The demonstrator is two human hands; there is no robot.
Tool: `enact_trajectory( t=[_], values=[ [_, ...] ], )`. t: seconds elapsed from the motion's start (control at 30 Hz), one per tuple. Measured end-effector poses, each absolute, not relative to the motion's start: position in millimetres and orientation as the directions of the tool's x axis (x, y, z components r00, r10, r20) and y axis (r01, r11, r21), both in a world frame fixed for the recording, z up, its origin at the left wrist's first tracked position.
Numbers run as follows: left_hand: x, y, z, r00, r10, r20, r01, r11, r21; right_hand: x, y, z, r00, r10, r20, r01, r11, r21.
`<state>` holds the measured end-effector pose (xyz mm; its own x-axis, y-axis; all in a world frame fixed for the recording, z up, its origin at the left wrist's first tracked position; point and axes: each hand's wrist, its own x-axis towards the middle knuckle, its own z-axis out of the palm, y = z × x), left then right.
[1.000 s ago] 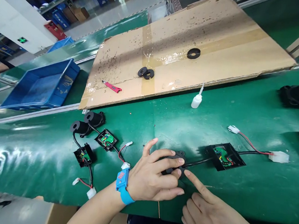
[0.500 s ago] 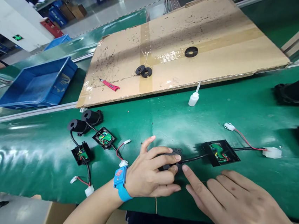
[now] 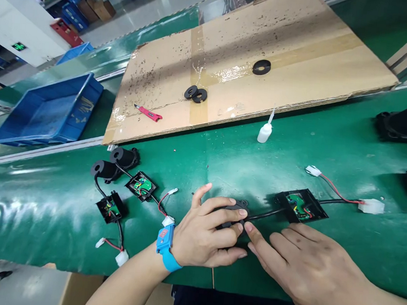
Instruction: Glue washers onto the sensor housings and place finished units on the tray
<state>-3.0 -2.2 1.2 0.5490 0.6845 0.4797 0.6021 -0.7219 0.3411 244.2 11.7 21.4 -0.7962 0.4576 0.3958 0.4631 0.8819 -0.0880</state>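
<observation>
My left hand (image 3: 210, 232), with a blue band at the wrist, grips a black round housing (image 3: 242, 205) lying on the green mat; the palm and fingers hide most of it. A black cable (image 3: 267, 215) runs from the housing to an open black box (image 3: 301, 205) with a green circuit board inside. From the box's far side, a cable leads to white connectors (image 3: 371, 206). My right hand (image 3: 297, 257) has its index finger stretched out, the tip at the housing's edge beside the cable; its other fingers are loosely bent, holding nothing visible.
Two similar units with housings (image 3: 104, 169) and open boxes (image 3: 111, 207) lie at the left. Behind are a cardboard sheet (image 3: 232, 78), a red cutter (image 3: 148, 113), black rings (image 3: 261, 67), a white bottle (image 3: 264, 132) and a blue bin (image 3: 49, 109). More black parts (image 3: 404, 121) stand right.
My right hand has moved slightly left and up, its index fingertip now closer to the housing. My left hand keeps its grip. The view has shifted slightly.
</observation>
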Motion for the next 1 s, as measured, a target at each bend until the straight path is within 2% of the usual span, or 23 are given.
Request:
enact_trajectory(
  t=[0.5,0.8,1.0],
  values=[
    [-4.1,-3.3,1.1,0.564,0.681,0.467,0.611,-0.725,0.318,242.3,14.6,18.8,-0.763,0.418,0.493,0.428,0.898,-0.099],
    [-2.2,-3.1,2.9,0.558,0.689,0.462,0.61,-0.718,0.335,237.3,15.1,16.3,-0.761,0.445,0.471,0.436,0.889,-0.136],
    [-2.7,-3.6,3.1,0.566,0.685,0.46,0.613,-0.722,0.321,234.7,18.8,18.2,-0.759,0.429,0.49,0.433,0.894,-0.111]
  ],
)
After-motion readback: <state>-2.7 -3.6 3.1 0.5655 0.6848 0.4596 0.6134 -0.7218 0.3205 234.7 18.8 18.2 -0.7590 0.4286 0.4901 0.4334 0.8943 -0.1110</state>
